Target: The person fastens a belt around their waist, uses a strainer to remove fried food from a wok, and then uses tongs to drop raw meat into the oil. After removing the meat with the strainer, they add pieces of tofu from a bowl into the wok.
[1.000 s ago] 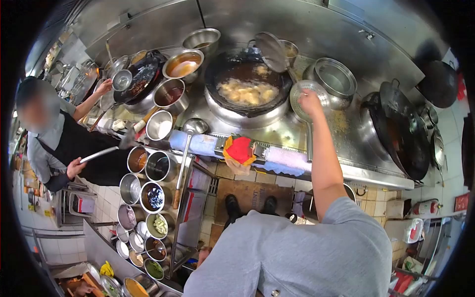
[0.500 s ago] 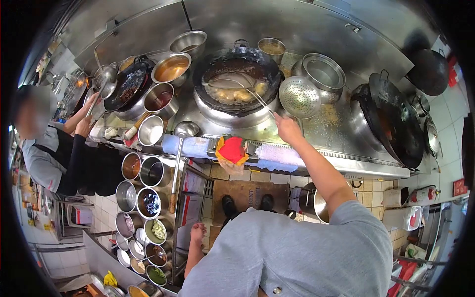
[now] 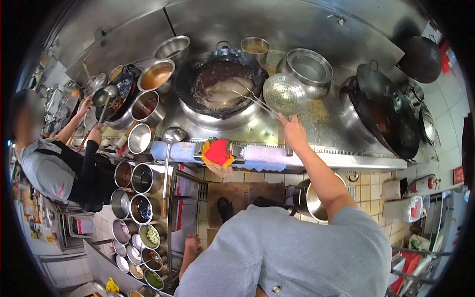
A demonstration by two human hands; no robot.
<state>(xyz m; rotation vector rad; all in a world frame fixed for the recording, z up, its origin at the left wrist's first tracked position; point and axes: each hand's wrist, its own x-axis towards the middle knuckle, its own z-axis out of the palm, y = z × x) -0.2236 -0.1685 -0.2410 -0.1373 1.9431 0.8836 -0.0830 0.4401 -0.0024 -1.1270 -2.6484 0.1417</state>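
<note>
My right hand (image 3: pixel 294 130) is closed round the handle of metal tongs (image 3: pixel 264 106), whose open tips reach over the right side of the large black wok (image 3: pixel 187 81). Foamy oil (image 3: pixel 222 90) bubbles in that wok. Just behind the hand lies a perforated skimmer (image 3: pixel 285 94), its handle running down beside my fingers. Low on the left hangs my left hand (image 3: pixel 192 243), its fingers curled, touching no object that I can make out.
A co-worker (image 3: pixel 49 168) at the left holds a ladle over another wok (image 3: pixel 123 96). Steel pots of ingredients (image 3: pixel 142 209) stand on a rack at the lower left. A lidded pot (image 3: pixel 310 69) and more woks (image 3: pixel 381 114) are at the right. A ladle (image 3: pixel 174 134) rests near the counter edge.
The view has shifted right. My right hand and the tongs have drawn back toward the skimmer, and the yellowish food seen in the oil is now hidden under foam.
</note>
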